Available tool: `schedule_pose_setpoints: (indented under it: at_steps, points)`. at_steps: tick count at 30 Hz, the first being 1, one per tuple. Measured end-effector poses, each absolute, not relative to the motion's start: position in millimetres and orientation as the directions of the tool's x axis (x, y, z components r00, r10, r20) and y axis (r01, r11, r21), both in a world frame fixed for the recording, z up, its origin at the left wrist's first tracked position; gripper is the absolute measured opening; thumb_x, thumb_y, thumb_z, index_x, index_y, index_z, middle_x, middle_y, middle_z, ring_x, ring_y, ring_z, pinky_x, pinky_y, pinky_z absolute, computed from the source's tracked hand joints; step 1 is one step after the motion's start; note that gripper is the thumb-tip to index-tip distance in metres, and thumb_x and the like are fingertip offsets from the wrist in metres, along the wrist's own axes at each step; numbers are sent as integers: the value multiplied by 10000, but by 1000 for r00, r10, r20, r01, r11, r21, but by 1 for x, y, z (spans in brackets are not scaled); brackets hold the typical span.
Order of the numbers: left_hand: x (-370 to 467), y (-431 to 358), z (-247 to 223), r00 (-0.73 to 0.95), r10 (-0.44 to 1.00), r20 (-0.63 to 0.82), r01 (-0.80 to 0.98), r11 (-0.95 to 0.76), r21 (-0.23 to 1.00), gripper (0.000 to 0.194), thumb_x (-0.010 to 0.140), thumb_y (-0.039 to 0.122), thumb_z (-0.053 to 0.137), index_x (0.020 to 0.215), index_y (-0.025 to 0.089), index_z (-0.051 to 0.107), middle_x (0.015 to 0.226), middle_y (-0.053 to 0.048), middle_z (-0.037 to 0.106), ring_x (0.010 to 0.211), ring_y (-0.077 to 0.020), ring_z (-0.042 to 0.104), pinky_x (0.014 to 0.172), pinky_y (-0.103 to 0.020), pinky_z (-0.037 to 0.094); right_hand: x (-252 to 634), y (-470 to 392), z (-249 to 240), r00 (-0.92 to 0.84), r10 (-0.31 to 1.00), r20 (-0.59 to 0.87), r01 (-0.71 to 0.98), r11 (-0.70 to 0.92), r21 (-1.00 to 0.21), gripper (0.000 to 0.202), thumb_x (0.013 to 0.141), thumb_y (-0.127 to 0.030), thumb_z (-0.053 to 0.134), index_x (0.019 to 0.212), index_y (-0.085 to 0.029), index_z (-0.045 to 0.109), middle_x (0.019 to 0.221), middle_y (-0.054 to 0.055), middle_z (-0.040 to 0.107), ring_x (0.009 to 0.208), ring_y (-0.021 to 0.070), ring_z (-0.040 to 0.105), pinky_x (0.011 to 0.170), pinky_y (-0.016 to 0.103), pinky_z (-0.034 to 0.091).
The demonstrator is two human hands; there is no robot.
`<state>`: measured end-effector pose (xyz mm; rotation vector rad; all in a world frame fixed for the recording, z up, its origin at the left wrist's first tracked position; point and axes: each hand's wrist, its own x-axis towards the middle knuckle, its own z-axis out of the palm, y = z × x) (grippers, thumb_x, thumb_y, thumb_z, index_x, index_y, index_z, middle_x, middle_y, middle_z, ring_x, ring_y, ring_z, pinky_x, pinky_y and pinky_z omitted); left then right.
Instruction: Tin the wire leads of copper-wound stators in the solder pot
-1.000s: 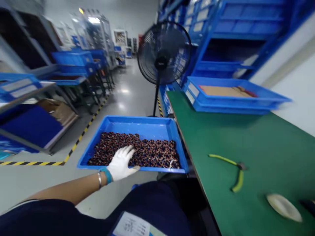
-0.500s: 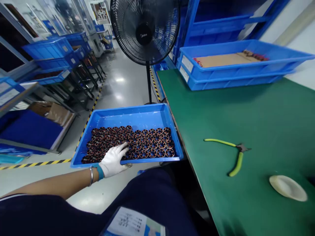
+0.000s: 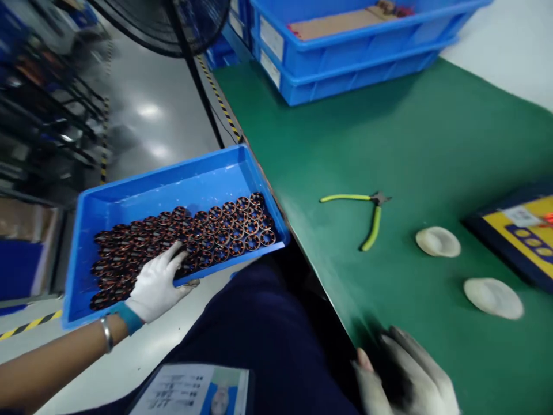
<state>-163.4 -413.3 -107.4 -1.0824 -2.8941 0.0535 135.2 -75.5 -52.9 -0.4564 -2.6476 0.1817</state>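
— Swung down and to the right since a moment ago: fan mostly out of frame now, right hand [image 3: 406,374] newly in view at the near edge of the green bench [image 3: 432,132].

— Left hand [image 3: 156,283], white-gloved, spread flat over the near rim of the blue tray [image 3: 181,178], fingers [image 3: 173,256] open on the copper-wound rings [image 3: 216,222]. Pinching nothing, just resting.

— Right hand too: fingers loosely apart on the mat, empty as far as can be seen, partly blurred.

— Tray off the bench, just beside its left edge, tilted a little. Rings packed in rows toward the near side.

— Handling, at a guess: rings small and light singly, stiff, but windings likely delicate; loose enough to slide if tipped. Tray heavier with that load.

— Best taken by the rim, both long sides, kept level. Single rings by the outer edge, not the wire.

— Elsewhere: green-handled cutters [image 3: 367,216], two pale discs [image 3: 438,241], stacked blue crates [image 3: 345,57] at the far end.
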Motion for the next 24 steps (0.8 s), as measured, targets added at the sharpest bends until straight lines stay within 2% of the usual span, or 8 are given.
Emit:
schedule_pose_setpoints:
  at_steps: [3,10,15,17,21,22,24]
  points:
    - [-166,-414,-107,-725,686,62,683,728,-57,617,846,537,467,1207,60,619,1421,-212,504,1094,-377,619,882,-485,525,128,-87,-43,-780,476,407,395,878,-270,485,997,-560,469,973,-101,621,1038,200,643,923,317,662,741,467,582]
    - [-167,-411,-105,-761,648,31,648,762,-16,615,835,564,455,1225,108,592,1429,-195,500,1153,-386,589,917,-497,512,129,-95,-43,-724,556,407,391,818,-421,396,951,-530,588,1038,-145,622,1092,153,640,997,301,641,822,464,567]
    - [-170,-404,-94,-797,605,2,604,796,35,629,843,602,434,1256,149,577,1466,-165,472,1131,-423,600,931,-547,516,132,-104,-44,-546,740,392,347,626,-698,278,889,-345,695,1099,-177,625,1147,124,633,1072,291,618,913,477,533]
    - [-170,-399,-87,-817,576,3,575,815,70,651,839,625,447,1326,203,540,1521,-123,415,1148,-456,583,928,-610,511,132,-106,-44,-482,781,396,318,578,-752,251,884,-319,693,1086,-183,632,1144,124,634,1078,286,613,915,473,526]
    - [-168,-389,-75,-841,540,-31,534,839,108,677,831,648,486,1465,450,355,1589,22,309,1185,-499,547,915,-727,472,133,-106,-44,-451,797,401,285,555,-782,223,892,-316,676,1071,-189,637,1122,114,637,1090,277,607,924,462,521]
    - [-168,-388,-73,-841,539,-40,532,840,108,690,825,651,496,1472,485,320,1592,42,298,1181,-505,546,905,-742,468,134,-105,-44,-452,795,404,283,558,-780,219,894,-314,671,1070,-190,635,1118,113,638,1093,277,606,929,464,520]
    - [-168,-387,-73,-838,543,-51,537,837,102,707,821,639,507,1480,481,308,1600,48,277,1195,-511,533,917,-746,461,137,-105,-44,-463,785,412,290,573,-767,221,894,-314,667,1075,-192,631,1125,114,637,1093,278,607,932,468,518]
